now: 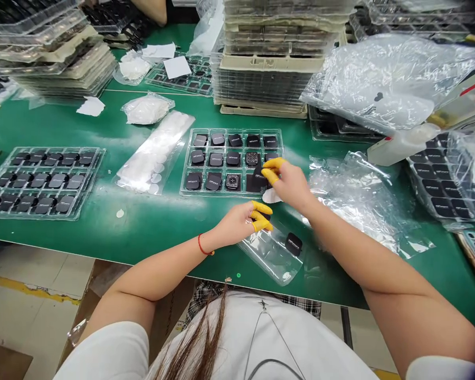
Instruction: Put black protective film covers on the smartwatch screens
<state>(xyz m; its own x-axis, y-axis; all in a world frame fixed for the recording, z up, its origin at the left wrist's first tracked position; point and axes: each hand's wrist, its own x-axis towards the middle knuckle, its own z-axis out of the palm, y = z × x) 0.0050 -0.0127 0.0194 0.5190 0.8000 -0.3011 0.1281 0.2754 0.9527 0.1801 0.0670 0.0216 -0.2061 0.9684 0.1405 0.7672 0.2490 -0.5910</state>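
My right hand (287,182), with yellow finger cots, pinches a black square piece (256,180) over the near right corner of a clear plastic blister tray (237,130). A white round disc (271,196) lies just below those fingers. The tray holds several black square pieces, and two show watch faces. My left hand (237,224), also wearing yellow cots, rests on the upper end of a clear plastic bag (269,253). A black square piece (293,244) lies inside the bag. The hands are close together, nearly touching.
On the green workbench (142,227), a tray of black pieces (43,182) sits left, beside a bag of white discs (154,153). Stacked trays (261,68) stand behind. Crumpled plastic bags (352,206) lie right. A co-worker's arm (152,10) shows at the far edge.
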